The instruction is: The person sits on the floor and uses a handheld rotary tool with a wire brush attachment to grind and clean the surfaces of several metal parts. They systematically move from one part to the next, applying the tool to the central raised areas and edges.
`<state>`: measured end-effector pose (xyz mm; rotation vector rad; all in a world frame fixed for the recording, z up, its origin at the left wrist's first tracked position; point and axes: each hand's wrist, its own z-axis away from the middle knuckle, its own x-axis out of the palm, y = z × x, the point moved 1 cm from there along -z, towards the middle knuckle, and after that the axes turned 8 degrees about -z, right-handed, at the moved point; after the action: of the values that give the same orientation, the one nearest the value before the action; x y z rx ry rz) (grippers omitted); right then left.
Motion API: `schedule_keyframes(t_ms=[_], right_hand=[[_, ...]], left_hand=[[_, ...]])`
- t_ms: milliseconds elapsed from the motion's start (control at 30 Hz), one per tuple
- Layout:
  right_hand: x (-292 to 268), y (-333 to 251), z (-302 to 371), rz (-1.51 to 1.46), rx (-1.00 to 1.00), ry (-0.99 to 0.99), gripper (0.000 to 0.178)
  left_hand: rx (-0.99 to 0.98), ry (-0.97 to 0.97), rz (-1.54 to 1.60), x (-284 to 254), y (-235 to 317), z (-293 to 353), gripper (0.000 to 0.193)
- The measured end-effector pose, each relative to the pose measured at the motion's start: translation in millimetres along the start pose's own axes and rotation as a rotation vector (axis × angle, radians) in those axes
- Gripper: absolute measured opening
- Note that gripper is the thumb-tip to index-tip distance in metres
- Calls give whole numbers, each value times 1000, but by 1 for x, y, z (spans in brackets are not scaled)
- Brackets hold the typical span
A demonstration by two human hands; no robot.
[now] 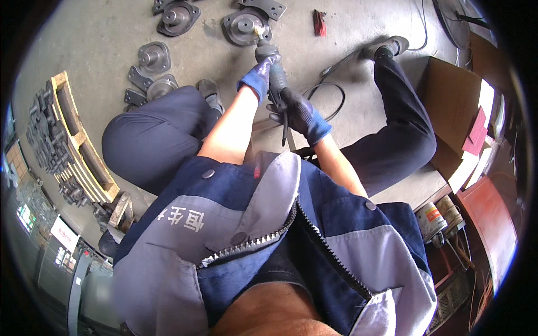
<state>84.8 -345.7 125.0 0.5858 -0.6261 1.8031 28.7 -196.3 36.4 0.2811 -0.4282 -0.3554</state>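
Observation:
Both gloved hands hold a black handheld grinder [277, 77], its front end pointing away from me. My left hand [262, 73], in a blue and dark glove, is closed around the tool near its head. Farther back, my right hand [301, 113] grips the rear of the body, where a cord trails off. The tool's tip meets a round dark metal flange with a central shaft [245, 26] on the floor. A small bright yellowish spot shows at the contact; the tip itself is too small to make out.
More flanged metal parts [176, 19] lie on the floor ahead and left, some by my left knee [151, 131]. A red scrap [319, 23] lies ahead. Cable loops [339, 95] run near my right foot. Cardboard boxes [454, 106] and tins [431, 222] stand right; a loaded wooden pallet [84, 143] stands left.

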Motion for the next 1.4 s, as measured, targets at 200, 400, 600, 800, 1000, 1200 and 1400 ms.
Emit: schedule_keyframes(t_ms=[200, 400, 600, 800, 1000, 1200, 1400], right_hand=[[10, 5, 2, 238, -218, 165, 54], [14, 1, 2, 104, -88, 73, 44], [19, -6, 4, 143, -96, 15, 42], [24, -12, 9, 281, -199, 62, 52], [12, -8, -2, 398, -263, 104, 62], [0, -3, -12, 426, -314, 102, 64], [17, -11, 0, 429, -299, 101, 55]], left_hand=[[102, 94, -12, 9, -2, -1, 39], [171, 195, -150, 25, 16, 25, 35], [74, 184, -110, 7, 9, 11, 39], [90, 97, 2, 12, 1, 17, 35], [63, 56, 62, 18, 9, 27, 30], [118, 36, 101, 27, 18, 46, 25], [67, -45, 49, 22, 17, 43, 40]])
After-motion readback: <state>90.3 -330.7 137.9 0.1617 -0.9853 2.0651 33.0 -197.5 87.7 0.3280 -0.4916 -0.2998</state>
